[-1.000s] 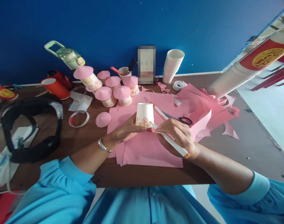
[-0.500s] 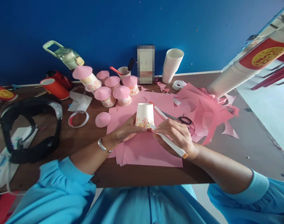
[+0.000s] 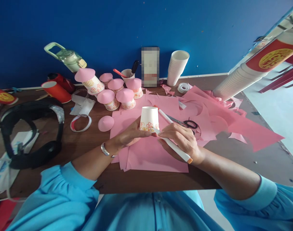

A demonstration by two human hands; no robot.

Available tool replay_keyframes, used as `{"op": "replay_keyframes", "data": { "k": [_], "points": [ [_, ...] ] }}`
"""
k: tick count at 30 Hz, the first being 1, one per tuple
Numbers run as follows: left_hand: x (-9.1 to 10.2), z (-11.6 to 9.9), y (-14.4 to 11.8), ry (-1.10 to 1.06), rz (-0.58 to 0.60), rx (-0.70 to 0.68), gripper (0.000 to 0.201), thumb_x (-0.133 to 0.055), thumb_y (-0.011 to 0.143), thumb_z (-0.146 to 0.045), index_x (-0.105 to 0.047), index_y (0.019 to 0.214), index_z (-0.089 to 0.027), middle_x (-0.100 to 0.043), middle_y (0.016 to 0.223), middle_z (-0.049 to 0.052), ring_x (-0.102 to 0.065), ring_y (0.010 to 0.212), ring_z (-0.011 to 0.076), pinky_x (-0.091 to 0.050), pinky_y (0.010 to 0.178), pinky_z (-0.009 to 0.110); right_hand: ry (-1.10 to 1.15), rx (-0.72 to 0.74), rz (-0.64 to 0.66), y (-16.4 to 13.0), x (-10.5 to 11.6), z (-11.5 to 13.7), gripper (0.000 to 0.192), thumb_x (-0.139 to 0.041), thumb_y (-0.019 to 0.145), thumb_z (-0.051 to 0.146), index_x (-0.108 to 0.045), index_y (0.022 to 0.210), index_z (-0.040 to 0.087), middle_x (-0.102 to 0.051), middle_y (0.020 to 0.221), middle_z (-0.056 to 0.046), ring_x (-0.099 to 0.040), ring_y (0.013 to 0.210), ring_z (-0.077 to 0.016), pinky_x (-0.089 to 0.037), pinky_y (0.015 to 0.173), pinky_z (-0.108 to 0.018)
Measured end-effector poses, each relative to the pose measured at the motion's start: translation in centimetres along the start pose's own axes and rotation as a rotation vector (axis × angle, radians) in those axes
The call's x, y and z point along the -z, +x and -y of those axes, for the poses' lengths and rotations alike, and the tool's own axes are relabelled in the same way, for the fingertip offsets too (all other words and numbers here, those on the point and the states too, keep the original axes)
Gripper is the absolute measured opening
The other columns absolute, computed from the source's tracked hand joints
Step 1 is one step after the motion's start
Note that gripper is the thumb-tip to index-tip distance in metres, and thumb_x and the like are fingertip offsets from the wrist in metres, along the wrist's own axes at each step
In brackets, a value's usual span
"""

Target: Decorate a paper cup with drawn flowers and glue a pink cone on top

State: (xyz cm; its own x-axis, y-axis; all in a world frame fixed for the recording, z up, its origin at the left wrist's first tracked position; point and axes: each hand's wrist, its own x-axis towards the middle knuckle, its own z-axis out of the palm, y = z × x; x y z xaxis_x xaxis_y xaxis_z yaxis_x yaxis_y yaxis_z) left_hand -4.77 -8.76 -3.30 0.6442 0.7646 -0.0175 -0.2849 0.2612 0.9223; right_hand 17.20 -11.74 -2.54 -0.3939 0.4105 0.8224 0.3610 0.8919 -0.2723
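Blue wall (image 3: 100, 25) stood behind brown worktop (image 3: 161, 183). Left hand (image 3: 130, 133) gripped white paper cup (image 3: 149, 116), narrow end up, above pink paper (image 3: 158, 160). Right hand (image 3: 182, 137) pinched white marker (image 3: 176, 149), tip at flowers (image 3: 149, 125) drawn low on cup. Cups with pointy pink hats (image 3: 125, 95) sat farther back, to left. Scissors (image 3: 185, 123) lay near right hand.

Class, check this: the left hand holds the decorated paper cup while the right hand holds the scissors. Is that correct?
Not quite: the right hand holds a white marker, as the head view shows. The left hand does hold the decorated paper cup.
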Motion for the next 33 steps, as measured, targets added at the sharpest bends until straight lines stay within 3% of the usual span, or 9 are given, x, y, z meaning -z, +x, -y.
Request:
{"op": "replay_keyframes", "data": {
  "k": [4,11,33],
  "points": [
    [-0.14,-0.12,-0.03,0.012,-0.018,0.038,0.035,-0.091,0.08,-0.044,-0.079,0.107,-0.024,-0.073,0.113,0.007,-0.071,0.105,0.025,-0.059,0.096,0.042,0.004,0.001,0.005,0.01,0.05,0.02,0.029,-0.07,0.094,0.006,-0.064,0.12,0.018,-0.073,0.086,-0.004,-0.07,0.072,-0.0189,-0.06,0.061,-0.032],
    [0.37,0.31,0.05,0.043,0.027,-0.016,0.033,-0.09,0.079,-0.051,-0.08,0.095,-0.023,-0.073,0.111,0.007,-0.07,0.105,0.0253,-0.058,0.098,0.042,0.002,-0.018,-0.002,0.22,0.33,-0.04,0.027,-0.069,0.096,0.009,-0.064,0.12,0.019,-0.073,0.086,-0.004,-0.072,0.074,-0.0186,-0.061,0.062,-0.031],
    [0.27,0.04,0.08,0.025,0.03,-0.001,0.026,-0.091,0.078,-0.044,-0.079,0.091,-0.024,-0.072,0.107,0.006,-0.068,0.101,0.0236,-0.058,0.095,0.04,0.005,-0.019,0.005,0.09,0.26,-0.04,0.033,-0.07,0.095,0.007,-0.064,0.125,0.019,-0.073,0.087,-0.004,-0.073,0.076,-0.0192,-0.061,0.064,-0.032]
  ]
}}
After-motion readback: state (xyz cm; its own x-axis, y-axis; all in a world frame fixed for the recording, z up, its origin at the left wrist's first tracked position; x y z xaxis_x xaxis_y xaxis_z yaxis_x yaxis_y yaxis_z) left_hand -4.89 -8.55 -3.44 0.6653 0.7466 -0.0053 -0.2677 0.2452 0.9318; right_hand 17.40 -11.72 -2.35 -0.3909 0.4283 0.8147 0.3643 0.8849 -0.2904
